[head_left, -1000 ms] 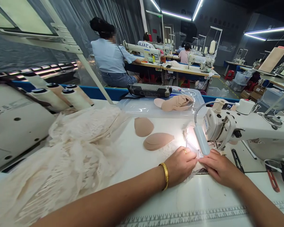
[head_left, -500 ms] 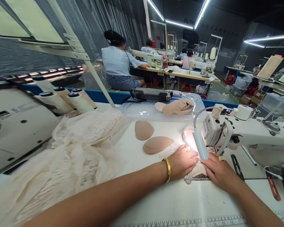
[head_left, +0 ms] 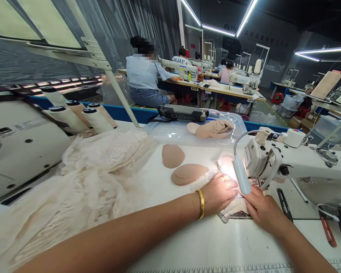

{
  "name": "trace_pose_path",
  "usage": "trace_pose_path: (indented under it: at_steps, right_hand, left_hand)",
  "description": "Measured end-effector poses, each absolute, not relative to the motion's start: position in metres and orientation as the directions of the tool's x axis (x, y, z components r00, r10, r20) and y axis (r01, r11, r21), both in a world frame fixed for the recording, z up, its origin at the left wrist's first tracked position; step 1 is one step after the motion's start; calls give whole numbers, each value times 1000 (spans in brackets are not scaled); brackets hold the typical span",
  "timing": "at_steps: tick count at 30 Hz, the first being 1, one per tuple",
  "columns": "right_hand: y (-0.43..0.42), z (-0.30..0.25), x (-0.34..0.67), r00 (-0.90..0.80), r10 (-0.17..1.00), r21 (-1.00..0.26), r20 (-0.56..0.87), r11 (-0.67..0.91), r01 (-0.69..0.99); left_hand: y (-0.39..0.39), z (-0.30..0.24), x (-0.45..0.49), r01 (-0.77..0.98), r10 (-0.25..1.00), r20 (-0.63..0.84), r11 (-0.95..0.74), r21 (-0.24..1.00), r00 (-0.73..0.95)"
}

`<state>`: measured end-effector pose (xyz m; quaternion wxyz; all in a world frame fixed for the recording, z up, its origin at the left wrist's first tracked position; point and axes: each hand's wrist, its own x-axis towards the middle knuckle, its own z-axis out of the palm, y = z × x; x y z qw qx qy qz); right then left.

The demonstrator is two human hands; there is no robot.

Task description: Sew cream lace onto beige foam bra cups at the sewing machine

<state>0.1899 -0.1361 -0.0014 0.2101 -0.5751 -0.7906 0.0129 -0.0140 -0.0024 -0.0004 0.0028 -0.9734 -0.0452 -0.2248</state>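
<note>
The sheer heaped fabric (head_left: pixel 108 155) looks thin, crinkled and lace-like, the beige cups (head_left: pixel 173 156) matt and smooth, and the pale cloth (head_left: pixel 226 163) soft with a textured edge. Smooth, glossy white paint covers the sewing machine (head_left: pixel 315 151), whose lamp (head_left: pixel 242 178) has a satin plastic-looking shell and a ribbed, shiny metal gooseneck (head_left: pixel 247 132). The counter (head_left: pixel 187 246) is smooth with a slight sheen, the tub (head_left: pixel 167 132) clear glossy plastic, the bangle (head_left: pixel 201 204) polished gold-coloured metal.

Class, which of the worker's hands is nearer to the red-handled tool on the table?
Right. The right hand lies to the left of the red-handled tool; the left hand is farther left, at the pale fabric.
</note>
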Motion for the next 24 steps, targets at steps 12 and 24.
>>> trace_pose_path:
  at_steps: [12,24]
  right_hand:
    - [-136,-3,191,-253,906,-242,340,344,907]
    - [-134,-9,194,-241,895,-225,374,340,913]
  left_hand:
    - [-3,-3,-12,118,119,443,-993,30,889]
    - [0,1,0,257,237,378,-966,-3,895]
